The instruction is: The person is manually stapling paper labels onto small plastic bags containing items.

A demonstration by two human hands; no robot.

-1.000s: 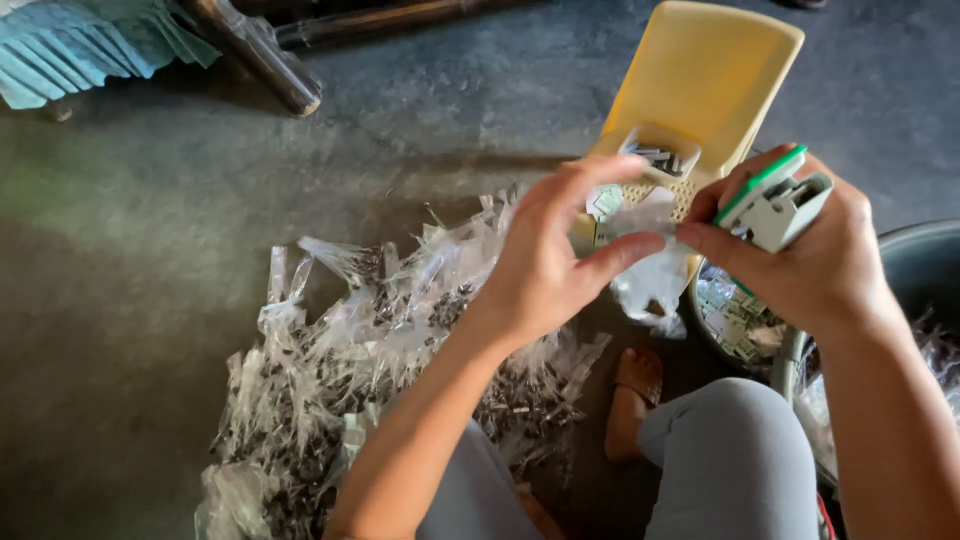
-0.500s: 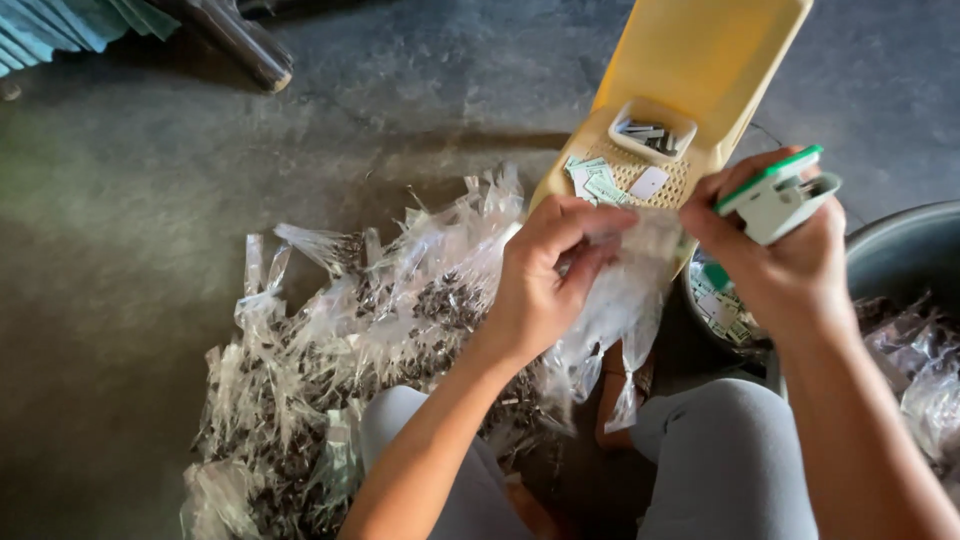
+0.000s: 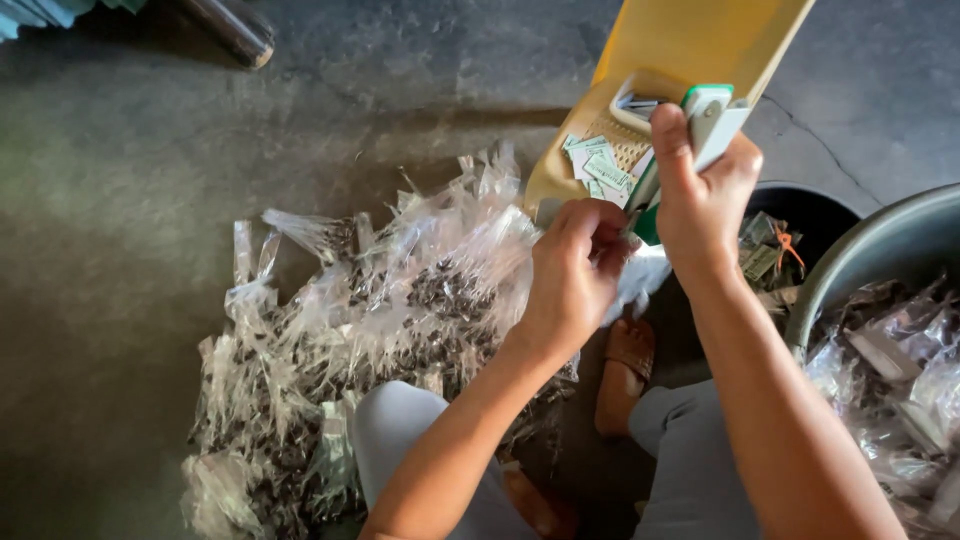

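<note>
My right hand point(image 3: 700, 195) grips a white and green stapler point(image 3: 712, 118), held upright with its lower end pointing down toward my left hand. My left hand point(image 3: 578, 270) pinches the top of a small clear plastic bag point(image 3: 638, 278) right under the stapler. Both hands hover above my knees, in front of a yellow plastic tray point(image 3: 690, 50) that holds small green and white paper labels point(image 3: 598, 166) and a little white box point(image 3: 636, 104).
A big heap of clear filled bags point(image 3: 340, 340) lies on the concrete floor to the left. A grey basin point(image 3: 860, 260) with more bags stands at the right, a dark bucket point(image 3: 800, 215) behind it. A sandal point(image 3: 625, 375) shows between my legs.
My left hand dropped from the tray's labels down to the small bag. My right hand turned the stapler upright and brought it in to meet the left hand.
</note>
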